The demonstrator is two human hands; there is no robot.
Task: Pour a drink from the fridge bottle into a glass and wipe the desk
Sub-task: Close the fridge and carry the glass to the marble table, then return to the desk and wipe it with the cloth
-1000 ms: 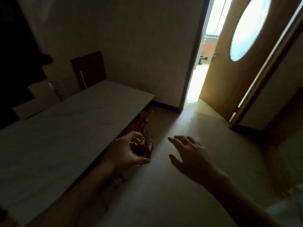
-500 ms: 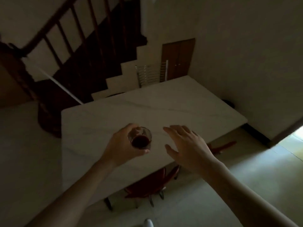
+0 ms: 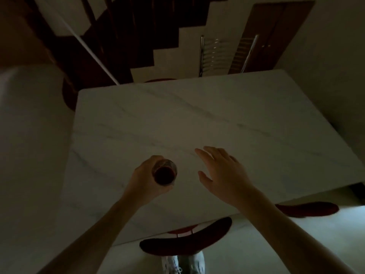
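Evidently the pouring is done: the left hand (image 3: 147,179) grips a clear glass of dark red drink (image 3: 164,172) above the pale marble-patterned bench (image 3: 256,119); the right hand (image 3: 223,171) hovers spread and empty. Next, set it down gently, level.

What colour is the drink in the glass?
Dark red, almost black in the dim light; the head view looks straight down into the glass.

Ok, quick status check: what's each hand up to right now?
Left hand gripping glass of dark drink, above table. Right hand open, empty. Tabletop bare around them.
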